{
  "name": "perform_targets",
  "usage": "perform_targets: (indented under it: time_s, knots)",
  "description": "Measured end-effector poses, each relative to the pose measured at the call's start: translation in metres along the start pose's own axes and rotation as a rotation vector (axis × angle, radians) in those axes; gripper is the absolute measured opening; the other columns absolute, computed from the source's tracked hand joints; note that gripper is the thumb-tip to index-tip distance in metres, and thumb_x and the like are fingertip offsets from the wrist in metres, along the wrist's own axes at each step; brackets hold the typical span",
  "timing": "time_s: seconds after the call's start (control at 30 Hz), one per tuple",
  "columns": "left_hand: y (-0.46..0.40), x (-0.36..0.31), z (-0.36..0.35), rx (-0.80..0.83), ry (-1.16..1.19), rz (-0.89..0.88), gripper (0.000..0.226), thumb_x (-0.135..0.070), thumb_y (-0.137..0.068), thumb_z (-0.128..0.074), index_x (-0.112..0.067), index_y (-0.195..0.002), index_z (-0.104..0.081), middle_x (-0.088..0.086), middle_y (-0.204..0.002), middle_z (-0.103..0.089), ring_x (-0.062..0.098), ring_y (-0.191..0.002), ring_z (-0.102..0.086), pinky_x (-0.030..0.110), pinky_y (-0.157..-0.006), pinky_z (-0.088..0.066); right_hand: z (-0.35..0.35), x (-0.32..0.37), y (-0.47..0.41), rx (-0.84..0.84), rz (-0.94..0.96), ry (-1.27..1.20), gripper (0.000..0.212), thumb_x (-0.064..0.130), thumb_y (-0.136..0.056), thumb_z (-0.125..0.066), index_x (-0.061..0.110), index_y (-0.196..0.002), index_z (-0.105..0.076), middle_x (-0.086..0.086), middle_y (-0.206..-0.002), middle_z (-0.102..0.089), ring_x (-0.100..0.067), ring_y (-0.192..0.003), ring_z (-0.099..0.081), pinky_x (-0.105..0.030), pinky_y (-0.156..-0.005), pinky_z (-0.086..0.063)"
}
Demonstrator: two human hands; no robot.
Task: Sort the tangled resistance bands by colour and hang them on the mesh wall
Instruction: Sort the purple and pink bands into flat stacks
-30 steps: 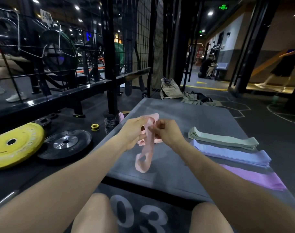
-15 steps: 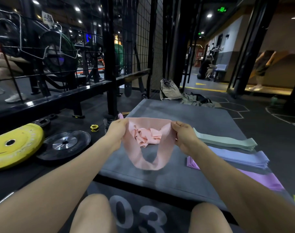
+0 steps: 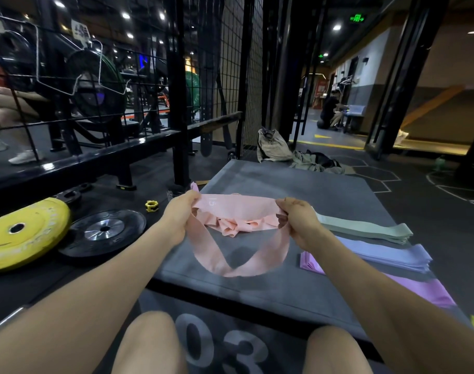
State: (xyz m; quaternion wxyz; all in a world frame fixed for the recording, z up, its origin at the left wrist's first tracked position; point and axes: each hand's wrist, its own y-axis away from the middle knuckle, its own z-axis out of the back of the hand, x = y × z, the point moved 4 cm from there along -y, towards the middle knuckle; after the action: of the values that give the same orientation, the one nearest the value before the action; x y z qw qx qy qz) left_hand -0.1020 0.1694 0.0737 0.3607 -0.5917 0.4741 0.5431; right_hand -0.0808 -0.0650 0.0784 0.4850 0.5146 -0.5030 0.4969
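Both hands hold one pink band stretched flat between them over the grey mat: the left hand has its fingers curled round the band's end at 9 o'clock, the right hand pinches the other end at 3 o'clock. The band is a thin, matte, stretchy loop; its upper run is pulled taut and shows faint white print, while the lower run sags in a twisted U that hangs toward the mat. Just behind it, a crumpled heap of more pink bands lies on the mat, ruffled and tangled. At 3 o'clock of the right hand, three flat stacks lie side by side on the mat: sage green bands farthest, lavender-blue bands next, purple bands nearest, partly hidden by the right forearm. The mesh wall, a black wire grid on thick black posts, stands at 12 o'clock beyond the mat's far left corner. At 9 o'clock on the dark rubber floor lie a yellow weight plate, a black weight plate with a steel hub, and a small yellow collar. A beige bag and rumpled clothing rest past the mat's far edge.
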Motion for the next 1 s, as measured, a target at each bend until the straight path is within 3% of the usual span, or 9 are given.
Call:
perform_targets:
  time_s: [0.1, 0.2, 0.3, 0.37, 0.5, 0.63, 0.83, 0.93, 1.0]
  knots:
    - [0.004, -0.002, -0.001, 0.054, 0.097, 0.012, 0.024, -0.014, -0.089, -0.048, -0.014, -0.066, -0.052, -0.007, -0.043, -0.052, 0.004, -0.035, -0.047, 0.014, -0.041, -0.039, 0.002, -0.001, 0.003, 0.015, 0.000, 0.189, 0.030, 0.013, -0.093, -0.051, 0.009, -0.064, -0.054, 0.008, -0.042, -0.047, -0.007, -0.038, -0.040, -0.015, -0.039, -0.032]
    - [0.006, -0.005, -0.006, 0.201, 0.037, 0.009, 0.021, -0.018, -0.088, -0.048, -0.011, -0.072, -0.059, 0.001, -0.063, -0.057, 0.014, -0.061, -0.050, 0.025, -0.060, -0.038, -0.004, -0.006, 0.002, 0.109, 0.068, 0.505, 0.028, 0.013, -0.091, -0.056, 0.007, -0.063, -0.057, 0.005, -0.054, -0.047, -0.010, -0.054, -0.039, -0.010, -0.041, -0.030]
    - [0.009, -0.007, -0.019, 0.322, -0.007, 0.025, 0.014, -0.021, -0.089, -0.047, -0.014, -0.089, -0.058, -0.002, -0.072, -0.057, 0.016, -0.072, -0.049, 0.028, -0.068, -0.036, -0.020, -0.003, 0.005, 0.199, 0.145, 0.595, 0.018, 0.016, -0.092, -0.057, 0.002, -0.096, -0.068, -0.005, -0.084, -0.059, -0.017, -0.078, -0.051, -0.015, -0.067, -0.042]
    - [0.013, -0.010, -0.028, 0.344, 0.006, 0.030, 0.014, -0.021, -0.092, -0.044, -0.017, -0.084, -0.055, -0.006, -0.064, -0.057, 0.014, -0.065, -0.047, 0.025, -0.063, -0.036, -0.034, 0.004, 0.009, 0.270, 0.186, 0.492, 0.021, 0.016, -0.095, -0.053, 0.003, -0.106, -0.065, -0.008, -0.095, -0.065, -0.019, -0.087, -0.058, -0.024, -0.085, -0.045]
    - [0.019, -0.019, -0.038, 0.388, 0.024, -0.003, 0.023, -0.020, -0.094, -0.039, -0.016, -0.078, -0.055, -0.005, -0.058, -0.064, 0.012, -0.062, -0.054, 0.026, -0.061, -0.040, -0.053, 0.013, 0.014, 0.400, 0.200, 0.336, 0.020, 0.012, -0.098, -0.046, 0.007, -0.109, -0.062, 0.009, -0.079, -0.060, 0.012, -0.061, -0.054, -0.002, -0.061, -0.039]
    - [0.018, -0.020, -0.031, 0.352, 0.043, 0.001, 0.022, -0.023, -0.093, -0.043, -0.017, -0.074, -0.052, -0.003, -0.060, -0.057, 0.013, -0.058, -0.052, 0.026, -0.059, -0.041, -0.056, 0.010, 0.010, 0.415, 0.177, 0.352, 0.018, 0.019, -0.096, -0.051, 0.011, -0.082, -0.059, 0.004, -0.073, -0.052, -0.003, -0.063, -0.045, -0.017, -0.062, -0.035]
    - [0.023, -0.005, -0.021, 0.442, -0.231, 0.009, 0.039, -0.028, -0.093, -0.050, -0.019, -0.055, -0.050, -0.010, -0.040, -0.043, 0.007, -0.039, -0.037, 0.018, -0.045, -0.031, -0.032, 0.025, 0.004, 0.247, 0.133, 0.153, 0.037, 0.017, -0.098, -0.046, 0.014, -0.061, -0.050, 0.008, -0.047, -0.047, -0.004, -0.042, -0.036, -0.017, -0.045, -0.029]
    - [0.022, 0.009, -0.007, 0.500, -0.452, -0.027, 0.035, -0.044, -0.077, -0.063, -0.023, -0.049, -0.063, -0.011, -0.048, -0.048, 0.005, -0.047, -0.039, 0.018, -0.049, -0.031, -0.006, 0.028, -0.001, 0.076, 0.093, 0.101, 0.038, 0.016, -0.097, -0.048, 0.013, -0.059, -0.050, 0.000, -0.048, -0.044, -0.011, -0.044, -0.035, -0.024, -0.046, -0.027]
    - [0.015, 0.019, 0.009, 0.480, -0.526, -0.008, 0.030, -0.049, -0.071, -0.068, -0.022, -0.060, -0.064, -0.004, -0.063, -0.052, 0.007, -0.053, -0.044, 0.019, -0.052, -0.035, 0.013, 0.028, -0.002, -0.020, 0.080, 0.098, 0.038, 0.015, -0.097, -0.048, 0.012, -0.059, -0.049, 0.003, -0.040, -0.045, -0.008, -0.037, -0.038, -0.018, -0.039, -0.029]
